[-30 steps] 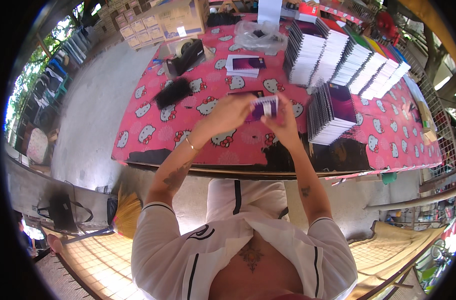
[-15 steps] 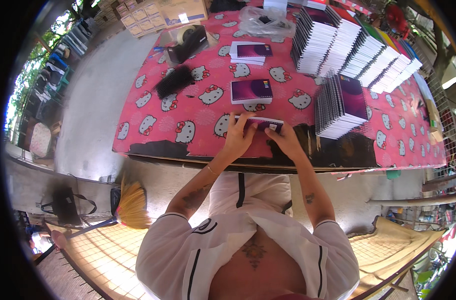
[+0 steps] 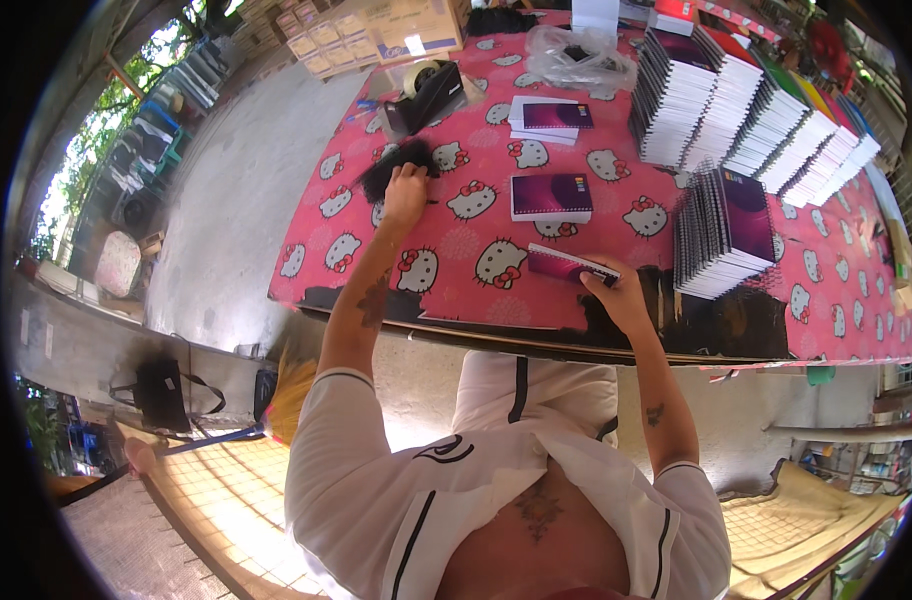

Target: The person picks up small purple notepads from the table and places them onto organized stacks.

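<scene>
My left hand reaches to a pile of black binding coils on the far left of the table, its fingers curled down onto them. How many coils they grip is hidden. My right hand grips a purple notebook by its right end, thumb on top, tilted just above the table's near edge. A row of holes runs along the notebook's long edge. Beyond it lies a short stack of purple-covered notebooks, with another small, uneven stack farther back.
Spiral-bound notebooks stand stacked on the right, before taller rows of notebooks. A tape dispenser sits far left, near a clear plastic bag. The pink patterned cover is torn along the table's near edge.
My left hand has let go of the notebook and moved far left onto the black coils. The right hand still holds the notebook, now tilted. The whole view has shifted slightly.
</scene>
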{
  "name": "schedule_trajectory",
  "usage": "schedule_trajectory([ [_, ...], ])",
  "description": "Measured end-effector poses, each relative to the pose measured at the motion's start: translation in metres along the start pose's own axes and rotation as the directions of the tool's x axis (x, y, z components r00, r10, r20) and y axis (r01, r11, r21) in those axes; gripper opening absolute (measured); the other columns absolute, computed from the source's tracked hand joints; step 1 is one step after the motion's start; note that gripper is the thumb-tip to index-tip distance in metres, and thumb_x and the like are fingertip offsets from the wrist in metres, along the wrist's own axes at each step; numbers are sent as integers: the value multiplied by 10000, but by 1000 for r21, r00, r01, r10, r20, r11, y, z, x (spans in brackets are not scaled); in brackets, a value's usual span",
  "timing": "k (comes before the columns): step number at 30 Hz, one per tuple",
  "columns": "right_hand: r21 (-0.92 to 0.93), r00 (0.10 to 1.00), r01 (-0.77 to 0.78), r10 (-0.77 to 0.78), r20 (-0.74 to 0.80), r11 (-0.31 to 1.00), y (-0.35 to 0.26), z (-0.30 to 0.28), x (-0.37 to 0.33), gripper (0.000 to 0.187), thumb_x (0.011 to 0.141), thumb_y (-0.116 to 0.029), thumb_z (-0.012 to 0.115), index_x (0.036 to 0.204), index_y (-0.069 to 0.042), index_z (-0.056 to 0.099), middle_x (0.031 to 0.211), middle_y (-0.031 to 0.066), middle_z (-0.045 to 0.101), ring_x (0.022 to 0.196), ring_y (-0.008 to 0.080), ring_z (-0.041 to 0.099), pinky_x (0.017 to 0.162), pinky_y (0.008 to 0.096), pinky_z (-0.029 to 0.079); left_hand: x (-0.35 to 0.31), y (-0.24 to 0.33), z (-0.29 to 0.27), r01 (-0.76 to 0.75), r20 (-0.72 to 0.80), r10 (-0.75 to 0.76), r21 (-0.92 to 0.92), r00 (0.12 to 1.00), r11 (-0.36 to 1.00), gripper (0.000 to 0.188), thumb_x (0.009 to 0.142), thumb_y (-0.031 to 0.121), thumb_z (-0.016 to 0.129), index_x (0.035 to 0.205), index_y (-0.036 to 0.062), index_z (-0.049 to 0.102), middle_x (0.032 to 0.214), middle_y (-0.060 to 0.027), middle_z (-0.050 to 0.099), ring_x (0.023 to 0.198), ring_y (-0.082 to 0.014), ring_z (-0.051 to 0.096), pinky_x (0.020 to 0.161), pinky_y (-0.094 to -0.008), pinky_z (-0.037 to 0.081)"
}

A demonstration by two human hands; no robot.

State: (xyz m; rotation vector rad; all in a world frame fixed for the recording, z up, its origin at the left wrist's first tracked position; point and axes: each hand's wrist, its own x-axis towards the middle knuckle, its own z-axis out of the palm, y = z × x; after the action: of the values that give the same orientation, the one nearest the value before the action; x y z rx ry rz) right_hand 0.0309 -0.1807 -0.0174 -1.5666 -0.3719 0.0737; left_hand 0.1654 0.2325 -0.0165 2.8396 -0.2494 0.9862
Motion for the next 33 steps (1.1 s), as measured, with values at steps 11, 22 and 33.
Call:
schedule_trajectory([
  [11,-17,998,-50,50,-39,999,6,-7,-2,291,926,-33,661,1215,-11,682,954,-4,684,812,52,567,726,223,485,-62,198,-73,399,296,-273,-758,915,517,367,1002,115,562,1336,-32,521,1233,-212,612,1019,-251,613,848,-325,517],
  [22,3,997,76,-76,24,997,19,-12,-2,284,961,-45,637,1242,-15,667,896,-13,671,763,45,574,677,228,511,-76,276,-89,-370,76,437,-415,896,831,515,938,56,566,1438,-15,463,1489,-245,451,1411,-368,412,1127,-542,332],
  [33,-49,1000,5,-5,-11,999,5,-9,-4,291,967,-43,627,1255,-12,659,981,15,698,791,58,578,716,239,523,-81,218,-65,415,369,-200,-859,908,298,300,1025,228,571,1210,-8,562,831,-114,580,747,-161,512,702,-357,452],
])
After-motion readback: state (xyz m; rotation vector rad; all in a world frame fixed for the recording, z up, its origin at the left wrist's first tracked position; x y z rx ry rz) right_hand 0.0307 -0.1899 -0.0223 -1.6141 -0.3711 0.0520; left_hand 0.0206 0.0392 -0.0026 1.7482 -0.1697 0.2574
